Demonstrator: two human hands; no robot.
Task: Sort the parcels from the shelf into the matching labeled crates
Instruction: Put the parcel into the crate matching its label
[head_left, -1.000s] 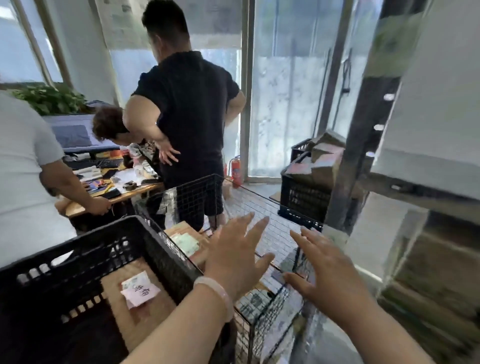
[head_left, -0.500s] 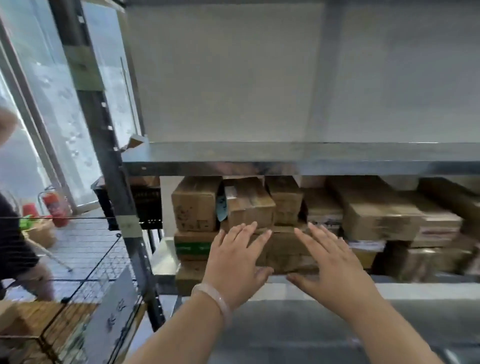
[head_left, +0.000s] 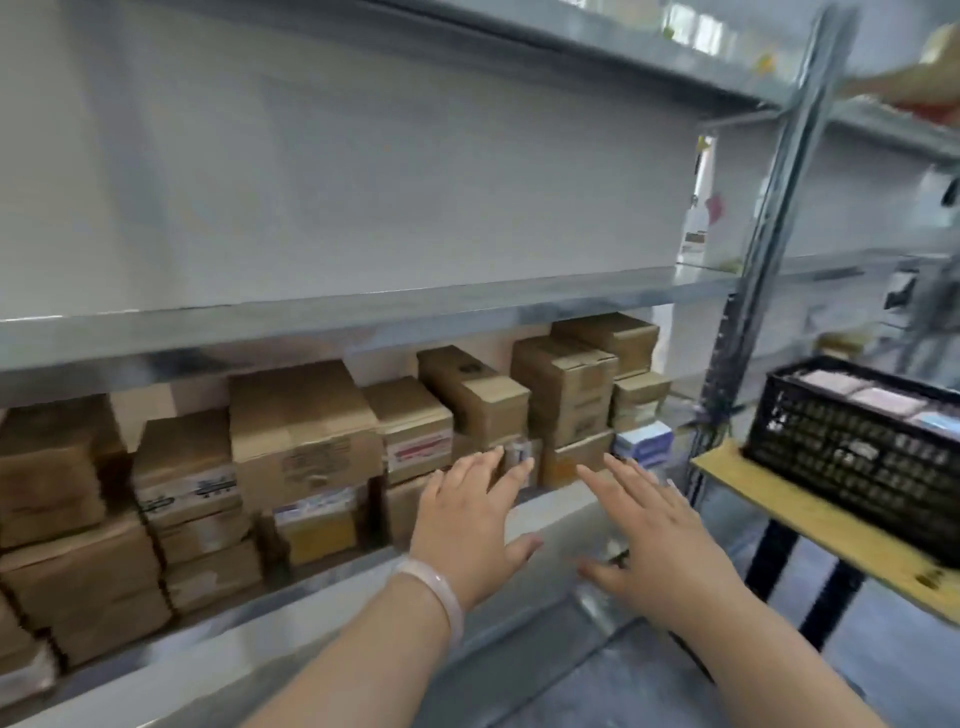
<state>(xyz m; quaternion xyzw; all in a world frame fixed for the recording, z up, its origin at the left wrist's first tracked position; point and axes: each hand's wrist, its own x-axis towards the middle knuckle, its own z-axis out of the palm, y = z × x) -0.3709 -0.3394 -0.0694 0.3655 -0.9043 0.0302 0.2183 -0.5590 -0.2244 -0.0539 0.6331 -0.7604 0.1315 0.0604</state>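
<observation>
I am at the pick-up step: both my hands reach toward the parcels (head_left: 301, 415), and nothing is lifted yet. My left hand (head_left: 467, 525) and right hand (head_left: 660, 540) hover side by side in the lower middle of the frame, over the front lip of the shelf (head_left: 561, 519). The fingers (head_left: 483, 475) are spread and straight on both hands, released, grasping nothing. A pale bracelet (head_left: 436, 587) sits on my left wrist.

The parcels, brown cartons, stand stacked and packed close along the shelf from the left edge of the frame to the middle. A small one (head_left: 519, 452) lies just past my left fingertips; whether I touch it I cannot tell, as the frame is blurred. A blue and white box (head_left: 644, 441) sits at the right end of the row.

At the right edge a black crate (head_left: 852, 452) rests on a yellow table (head_left: 810, 525), with pale packets already inside. I cannot read its label.

Next, I judge, I must close both hands on one carton near my fingertips, draw it out without toppling its neighbours, and read its label to choose the crate.
</observation>
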